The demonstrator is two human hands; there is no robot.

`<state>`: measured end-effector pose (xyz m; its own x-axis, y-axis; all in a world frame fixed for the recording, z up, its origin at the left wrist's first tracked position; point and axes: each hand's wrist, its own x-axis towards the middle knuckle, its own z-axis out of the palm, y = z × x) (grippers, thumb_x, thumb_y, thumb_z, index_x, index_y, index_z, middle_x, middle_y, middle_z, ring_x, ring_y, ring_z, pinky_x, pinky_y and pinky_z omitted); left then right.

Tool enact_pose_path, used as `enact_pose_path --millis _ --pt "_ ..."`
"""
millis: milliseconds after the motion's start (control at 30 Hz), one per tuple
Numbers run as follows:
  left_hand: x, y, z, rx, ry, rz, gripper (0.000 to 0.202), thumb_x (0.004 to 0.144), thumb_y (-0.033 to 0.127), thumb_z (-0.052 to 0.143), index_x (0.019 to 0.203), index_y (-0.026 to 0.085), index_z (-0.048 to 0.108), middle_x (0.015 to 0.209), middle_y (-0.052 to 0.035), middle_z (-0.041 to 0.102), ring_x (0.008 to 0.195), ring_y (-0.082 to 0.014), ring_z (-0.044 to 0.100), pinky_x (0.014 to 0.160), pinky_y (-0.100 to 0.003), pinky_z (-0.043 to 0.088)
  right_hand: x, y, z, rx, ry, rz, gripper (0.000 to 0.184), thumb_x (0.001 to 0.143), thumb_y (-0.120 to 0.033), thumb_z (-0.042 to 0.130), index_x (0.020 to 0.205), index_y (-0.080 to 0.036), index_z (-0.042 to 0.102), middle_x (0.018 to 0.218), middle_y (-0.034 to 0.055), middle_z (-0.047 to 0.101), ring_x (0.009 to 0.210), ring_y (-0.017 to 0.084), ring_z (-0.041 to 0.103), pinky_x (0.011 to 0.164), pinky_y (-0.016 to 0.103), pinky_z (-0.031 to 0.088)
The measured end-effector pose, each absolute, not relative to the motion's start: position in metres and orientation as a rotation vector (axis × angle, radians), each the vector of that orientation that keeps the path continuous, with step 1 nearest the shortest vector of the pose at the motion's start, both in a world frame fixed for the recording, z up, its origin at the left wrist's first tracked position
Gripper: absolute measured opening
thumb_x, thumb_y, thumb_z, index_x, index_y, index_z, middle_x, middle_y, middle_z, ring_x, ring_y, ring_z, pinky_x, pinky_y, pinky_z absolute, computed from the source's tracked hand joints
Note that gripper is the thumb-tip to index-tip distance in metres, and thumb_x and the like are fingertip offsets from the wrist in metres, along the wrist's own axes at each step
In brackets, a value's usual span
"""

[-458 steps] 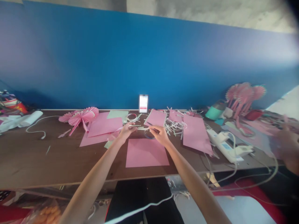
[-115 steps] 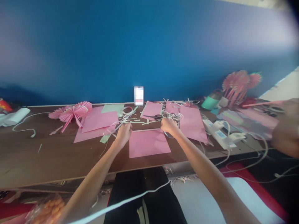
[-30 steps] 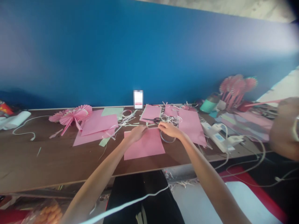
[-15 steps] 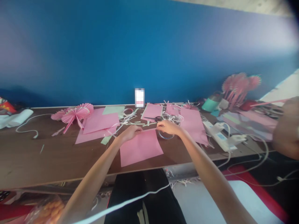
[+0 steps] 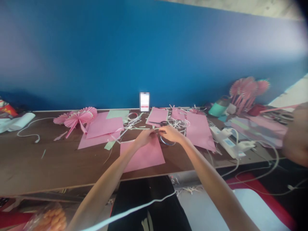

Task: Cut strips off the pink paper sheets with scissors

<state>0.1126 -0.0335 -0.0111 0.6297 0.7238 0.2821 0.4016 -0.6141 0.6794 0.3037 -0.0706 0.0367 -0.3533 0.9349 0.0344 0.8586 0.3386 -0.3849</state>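
A sheet of pink paper lies in front of me, near the table's front edge, with a narrow pale strip along its far edge. My left hand is closed at that far edge, close to the right corner. At the corner itself, my right hand pinches the paper, its fingertips almost meeting those of the left. The fingers partly hide the corner. A roll of tape lies beneath my right hand, partly covered by it. Just beyond the hands, black-handled scissors rest on another pink sheet.
Pink sheets and folded paper fans lie to the left. Paper strips are scattered behind. A pink sheet, a power strip and a green container stand right. A blurred person's arm shows at far right.
My left hand has slid right along the far edge, towards my right hand. The pink paper and my right hand have shifted slightly left.
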Motion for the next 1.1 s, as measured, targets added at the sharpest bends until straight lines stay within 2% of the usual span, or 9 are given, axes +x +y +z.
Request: enact_pose_path --millis 200,300,367,500,567,733,867,967,1100 --pt "0.105 -0.032 -0.010 2.249 0.849 0.715 0.021 0.083 0.023 0.046 0.080 0.015 0.065 0.074 -0.0029 0.063 0.068 -0.0153 0.053 0.064 -0.025 0.038 0.296 -0.076 0.042 -1.632 -2.350 0.434 0.020 0.087 -0.033 0.051 0.091 -0.023 0.067 0.091 0.0032 0.070 0.086 0.019 0.062 0.065 0.023 0.035" --pt "0.104 -0.034 -0.008 2.220 0.898 0.698 0.021 0.081 0.025 0.048 0.081 0.016 0.067 0.075 -0.0042 0.065 0.071 -0.0167 0.054 0.066 -0.025 0.040 0.294 -0.075 0.042 -1.672 -2.332 0.499 0.024 0.085 -0.038 0.054 0.100 -0.024 0.066 0.095 0.0039 0.069 0.091 0.021 0.062 0.069 0.023 0.038" --pt "0.105 -0.035 -0.008 2.205 0.919 0.683 0.022 0.080 0.028 0.050 0.082 0.017 0.069 0.075 -0.0040 0.066 0.071 -0.0169 0.055 0.066 -0.025 0.041 0.293 -0.074 0.041 -1.683 -2.337 0.479 0.025 0.083 -0.036 0.056 0.104 -0.025 0.065 0.093 0.0031 0.069 0.088 0.020 0.062 0.066 0.022 0.037" --pt "0.105 -0.035 -0.011 2.196 0.859 0.663 0.024 0.080 0.033 0.051 0.081 0.017 0.069 0.073 -0.0018 0.066 0.068 -0.0148 0.054 0.065 -0.023 0.040 0.291 -0.076 0.036 -1.691 -2.370 0.350 0.015 0.077 -0.025 0.056 0.085 -0.023 0.068 0.074 0.0005 0.067 0.071 0.015 0.059 0.057 0.022 0.030" --pt "0.105 -0.034 -0.011 2.124 0.806 0.657 0.024 0.079 0.034 0.052 0.076 0.016 0.068 0.072 -0.0013 0.065 0.069 -0.0145 0.055 0.066 -0.023 0.040 0.289 -0.077 0.033 -1.667 -2.352 0.290 0.012 0.074 -0.024 0.057 0.076 -0.022 0.068 0.070 0.0002 0.066 0.068 0.015 0.057 0.056 0.022 0.029" --pt "0.101 -0.030 -0.011 1.670 0.758 0.693 0.020 0.072 0.031 0.059 0.075 0.013 0.068 0.075 -0.0020 0.065 0.071 -0.0144 0.056 0.071 -0.026 0.042 0.278 -0.082 0.022 -1.522 -2.220 0.222 0.017 0.077 -0.024 0.052 0.077 -0.021 0.068 0.077 0.0018 0.068 0.074 0.014 0.059 0.068 0.021 0.035" --pt "0.091 -0.025 -0.015 1.451 0.768 0.704 0.020 0.068 0.029 0.061 0.073 0.011 0.067 0.073 -0.0045 0.065 0.068 -0.0145 0.057 0.068 -0.027 0.043 0.280 -0.085 0.017 -1.432 -2.080 0.338 0.018 0.078 -0.024 0.051 0.077 -0.020 0.067 0.081 0.0028 0.069 0.077 0.015 0.059 0.074 0.021 0.039" --pt "0.078 -0.018 -0.019 1.404 0.903 0.811 0.022 0.071 0.033 0.058 0.069 0.012 0.063 0.067 -0.0028 0.062 0.062 -0.0126 0.053 0.062 -0.026 0.041 0.298 -0.084 0.022 -1.380 -1.821 0.413 0.021 0.080 -0.031 0.051 0.080 -0.018 0.066 0.077 0.0035 0.066 0.069 0.015 0.057 0.066 0.023 0.041" --pt "0.072 -0.008 -0.023 1.531 0.981 0.963 0.033 0.081 0.043 0.049 0.086 0.014 0.063 0.080 -0.0044 0.065 0.070 -0.0148 0.056 0.064 -0.026 0.042 0.323 -0.077 0.024 -1.280 -1.591 0.674 0.032 0.082 -0.044 0.052 0.090 -0.016 0.065 0.063 0.0006 0.057 0.054 0.011 0.047 0.052 0.022 0.035"
